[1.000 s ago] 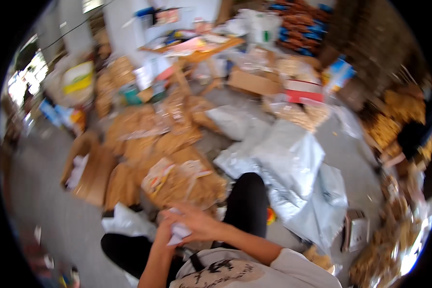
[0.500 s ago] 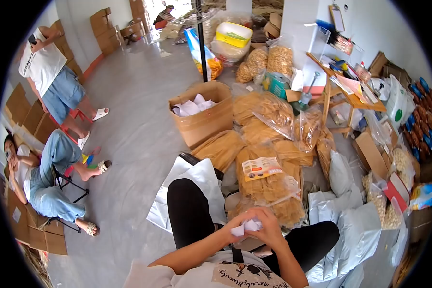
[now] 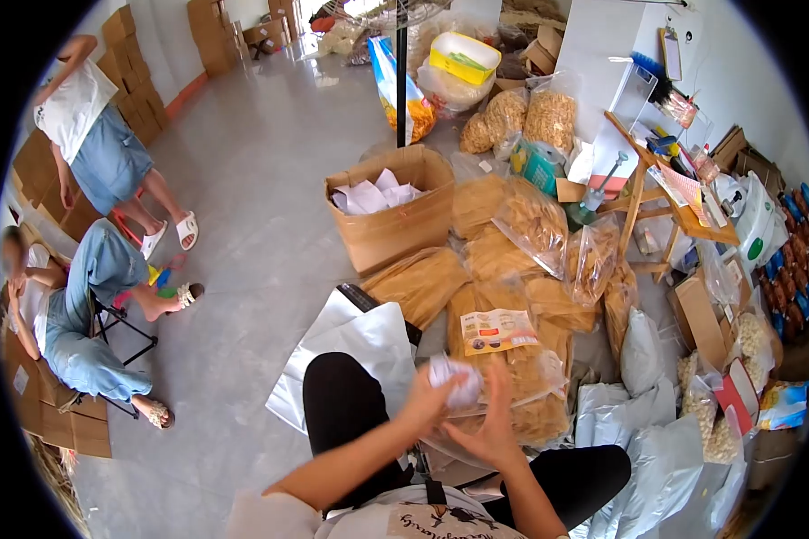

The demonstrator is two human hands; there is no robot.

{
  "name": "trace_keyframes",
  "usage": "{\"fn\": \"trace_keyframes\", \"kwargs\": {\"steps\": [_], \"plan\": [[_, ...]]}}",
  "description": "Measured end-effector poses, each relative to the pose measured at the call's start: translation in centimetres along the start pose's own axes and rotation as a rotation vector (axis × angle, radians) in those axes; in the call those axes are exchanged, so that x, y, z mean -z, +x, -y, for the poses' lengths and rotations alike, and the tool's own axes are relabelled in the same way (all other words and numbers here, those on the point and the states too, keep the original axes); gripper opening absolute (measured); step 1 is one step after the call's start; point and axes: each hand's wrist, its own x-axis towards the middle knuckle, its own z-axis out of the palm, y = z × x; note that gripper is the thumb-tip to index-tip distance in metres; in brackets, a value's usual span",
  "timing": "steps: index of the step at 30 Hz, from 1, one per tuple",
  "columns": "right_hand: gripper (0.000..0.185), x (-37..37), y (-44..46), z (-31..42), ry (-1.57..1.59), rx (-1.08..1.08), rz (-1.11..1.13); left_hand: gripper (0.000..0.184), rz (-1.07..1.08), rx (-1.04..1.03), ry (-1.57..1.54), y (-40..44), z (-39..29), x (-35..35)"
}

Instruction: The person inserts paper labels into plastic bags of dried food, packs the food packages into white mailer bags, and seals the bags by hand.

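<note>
A crumpled ball of white paper [image 3: 457, 381], a little blurred, is gripped in the fingers of my left hand [image 3: 424, 401]. Close by on its right, my right hand [image 3: 489, 428] is open, with its thumb and fingers apart. Both hands are above my lap, in front of clear plastic bags of flat brown dried goods [image 3: 541, 415] on the floor. On one bag lies a printed orange-and-white label sheet [image 3: 499, 331]. Beyond, a cardboard box [image 3: 393, 229] holds several crumpled white papers [image 3: 377, 194].
Silver mailing bags [image 3: 355, 337] lie by my left knee, and more grey bags [image 3: 638, 458] sit at the right. A wooden stand [image 3: 683, 211] carries papers and tools. One person [image 3: 108, 153] stands at the left; another [image 3: 99, 305] sits below. A black pole [image 3: 402, 81] rises behind the box.
My hands have moved apart and forward; the paper, earlier between both hands, is now in the left, and the right has opened. The view has shifted. The standing person's raised arm has changed position.
</note>
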Motion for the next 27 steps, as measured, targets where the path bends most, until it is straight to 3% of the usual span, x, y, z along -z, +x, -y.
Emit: {"fn": "trace_keyframes", "kwargs": {"steps": [2, 5, 7, 9, 11, 12, 14, 15, 17, 19, 20, 21, 22, 23, 24, 25, 26, 27], "plan": [[0.083, 0.2, 0.6, -0.6, 0.061, -0.032, -0.01, 0.026, -0.065, -0.425, 0.593, 3.8, -5.7, -0.1], [0.06, 0.2, 0.9, -2.9, -0.003, -0.077, -0.043, 0.037, -0.169, -1.24, 0.907, 12.9, -14.2, 0.0], [0.056, 0.0, 0.6, -4.4, -0.023, -0.13, -0.008, 0.046, -0.386, -1.513, 1.162, 18.1, -19.6, 0.7], [0.051, -0.1, 0.1, -5.3, -0.049, -0.182, 0.032, 0.082, -0.592, -1.127, 1.617, 23.1, -22.3, 3.7], [0.049, -0.1, -0.3, -5.7, -0.025, -0.262, 0.035, 0.093, -0.924, -0.591, 1.783, 25.7, -21.5, 5.6], [0.049, 0.0, -0.7, -6.2, -0.035, -0.282, 0.037, 0.093, -0.9, -0.581, 1.785, 26.5, -21.1, 6.3], [0.048, -0.6, -2.0, -7.8, -0.038, -0.329, 0.036, 0.091, -0.626, -1.023, 1.515, 27.8, -20.2, 7.4], [0.048, -1.0, -2.8, -9.0, -0.044, -0.35, 0.037, 0.077, -0.536, -1.236, 1.432, 28.2, -19.0, 7.8], [0.053, -1.5, -5.0, -12.4, -0.267, -0.371, 0.027, 0.044, -0.259, -0.694, 1.199, 27.7, -15.6, 7.7], [0.057, -1.0, -5.7, -15.5, -0.449, -0.446, 0.008, 0.025, 0.01, -0.594, 1.352, 27.6, -9.4, 8.6], [0.062, -0.6, -5.7, -17.1, -0.619, -0.504, -0.016, 0.024, 0.174, -0.193, 1.24, 27.3, -5.8, 9.7], [0.062, -0.3, -6.0, -18.7, -0.629, -0.517, -0.022, 0.028, 0.277, 0.038, 1.362, 26.4, -2.6, 9.3], [0.065, 0.1, -6.3, -20.3, -0.682, -0.588, -0.055, 0.033, 0.352, 0.216, 1.19, 24.7, 1.0, 9.0], [0.069, 0.6, -6.6, -21.8, -0.735, -0.66, -0.088, 0.04, 0.384, 0.346, 1.208, 22.8, 4.5, 8.8], [0.069, 1.1, -6.7, -23.1, -0.744, -0.674, -0.094, 0.051, 0.288, 0.418, 1.195, 19.9, 7.1, 7.6], [0.07, 1.7, -6.9, -24.2, -0.523, -0.77, -0.084, 0.06, 0.336, 0.365, 1.174, 15.7, 7.2, 5.5], [0.072, 1.9, -7.7, -25.5, -0.299, -0.854, -0.077, 0.06, 0.341, 0.22, 1.135, 13.8, 10.8, 5.7], [0.076, 1.1, -9.6, -28.3, 0.151, -0.866, -0.171, 0.06, 0.32, 0.011, 1.066, 12.5, 16.2, 6.9]]}}
